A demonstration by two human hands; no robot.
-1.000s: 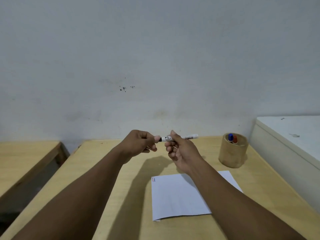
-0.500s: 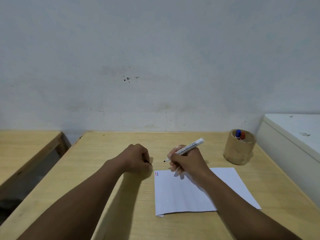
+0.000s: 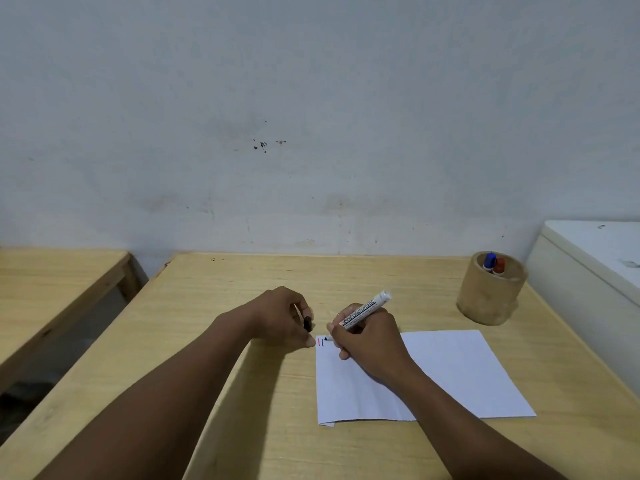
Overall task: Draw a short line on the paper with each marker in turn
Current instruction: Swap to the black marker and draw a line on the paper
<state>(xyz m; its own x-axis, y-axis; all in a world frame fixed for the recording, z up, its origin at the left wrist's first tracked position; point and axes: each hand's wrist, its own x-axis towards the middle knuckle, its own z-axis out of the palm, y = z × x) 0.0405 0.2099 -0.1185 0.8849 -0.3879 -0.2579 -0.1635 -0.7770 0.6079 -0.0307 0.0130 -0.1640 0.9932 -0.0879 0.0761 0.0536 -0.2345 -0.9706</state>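
Observation:
A white sheet of paper [image 3: 450, 372] lies on the wooden table [image 3: 242, 393]. My right hand [image 3: 367, 337] grips a white marker [image 3: 363, 311], its dark tip touching the paper's top-left corner. A short red line and a blue line [image 3: 320, 342] sit just left of that tip. My left hand [image 3: 282, 315] rests on the table beside the corner, its fingers closed on the marker's black cap [image 3: 307, 323]. A blue-capped marker [image 3: 489, 261] and a red-capped marker [image 3: 499, 266] stand in a round wooden cup [image 3: 490, 296] at the back right.
A white box or cabinet [image 3: 588, 271] stands along the table's right edge. A second wooden table [image 3: 52, 282] sits to the left across a gap. A grey wall [image 3: 311, 116] rises behind the table.
My hands pulled the cap off the marker in the air, then came down. My right hand has brought the tip onto the paper's corner; my left rests with the cap.

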